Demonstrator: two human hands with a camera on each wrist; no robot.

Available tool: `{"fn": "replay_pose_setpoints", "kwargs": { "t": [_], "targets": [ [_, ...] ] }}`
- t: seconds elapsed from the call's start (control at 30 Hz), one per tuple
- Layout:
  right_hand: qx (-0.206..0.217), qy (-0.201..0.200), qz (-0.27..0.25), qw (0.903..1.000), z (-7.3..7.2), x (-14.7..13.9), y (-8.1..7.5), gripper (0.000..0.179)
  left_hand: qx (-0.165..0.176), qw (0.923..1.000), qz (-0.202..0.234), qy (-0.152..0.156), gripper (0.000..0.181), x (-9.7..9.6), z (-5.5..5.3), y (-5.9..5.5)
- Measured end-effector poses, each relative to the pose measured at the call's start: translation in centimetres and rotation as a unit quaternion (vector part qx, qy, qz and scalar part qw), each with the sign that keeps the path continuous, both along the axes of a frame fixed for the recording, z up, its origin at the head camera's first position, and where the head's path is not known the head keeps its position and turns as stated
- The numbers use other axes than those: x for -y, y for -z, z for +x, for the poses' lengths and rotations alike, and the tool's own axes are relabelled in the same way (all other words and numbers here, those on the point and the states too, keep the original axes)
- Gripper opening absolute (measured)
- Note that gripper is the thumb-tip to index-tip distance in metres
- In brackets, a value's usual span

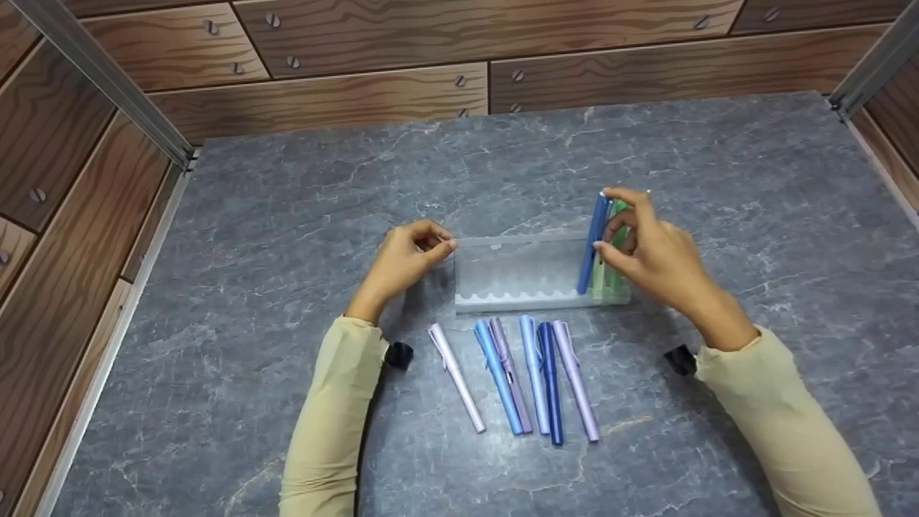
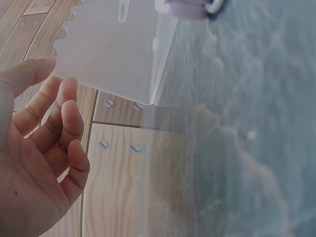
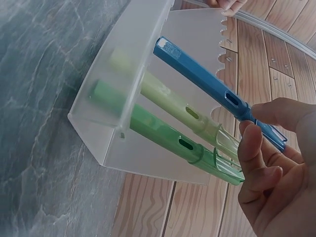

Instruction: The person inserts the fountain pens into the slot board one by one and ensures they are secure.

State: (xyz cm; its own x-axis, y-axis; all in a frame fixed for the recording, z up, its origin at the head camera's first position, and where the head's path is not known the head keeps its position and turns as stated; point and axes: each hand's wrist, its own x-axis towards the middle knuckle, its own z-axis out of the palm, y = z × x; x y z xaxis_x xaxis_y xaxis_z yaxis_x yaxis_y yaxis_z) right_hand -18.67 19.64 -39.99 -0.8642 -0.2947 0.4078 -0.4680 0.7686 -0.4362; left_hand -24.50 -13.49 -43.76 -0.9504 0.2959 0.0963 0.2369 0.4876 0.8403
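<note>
A clear frosted pen stand [image 1: 517,273] with a scalloped edge stands on the table. At its upper left corner, my left hand [image 1: 409,251] pinches the panel's edge between thumb and fingertips. My right hand [image 1: 660,251] holds a blue pen [image 3: 197,74] by its cap end, tilted, with its lower end at the stand's front ledge. Beside it, a light green pen [image 3: 173,106] and a green pen [image 3: 158,133] lean in the right end of the stand. The right fingers partly cover these two in the head view.
In front of the stand lie a pale pink pen [image 1: 457,377], a light blue pen [image 1: 497,377], a dark blue pen [image 1: 551,388], a lavender pen [image 1: 576,380] and others. Wood-patterned panels [image 1: 373,93] border the grey marbled table [image 1: 287,194].
</note>
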Motion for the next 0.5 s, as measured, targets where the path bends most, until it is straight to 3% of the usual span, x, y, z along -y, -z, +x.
{"fn": "replay_pose_setpoints", "kwargs": {
  "t": [0.5],
  "targets": [
    [-0.002, 0.0, 0.019, 0.9998, -0.03, 0.21, 0.64, 0.062, -0.003, 1.0, -0.001, 0.004, 0.017, -0.06, 0.1, -0.16]
  ]
}}
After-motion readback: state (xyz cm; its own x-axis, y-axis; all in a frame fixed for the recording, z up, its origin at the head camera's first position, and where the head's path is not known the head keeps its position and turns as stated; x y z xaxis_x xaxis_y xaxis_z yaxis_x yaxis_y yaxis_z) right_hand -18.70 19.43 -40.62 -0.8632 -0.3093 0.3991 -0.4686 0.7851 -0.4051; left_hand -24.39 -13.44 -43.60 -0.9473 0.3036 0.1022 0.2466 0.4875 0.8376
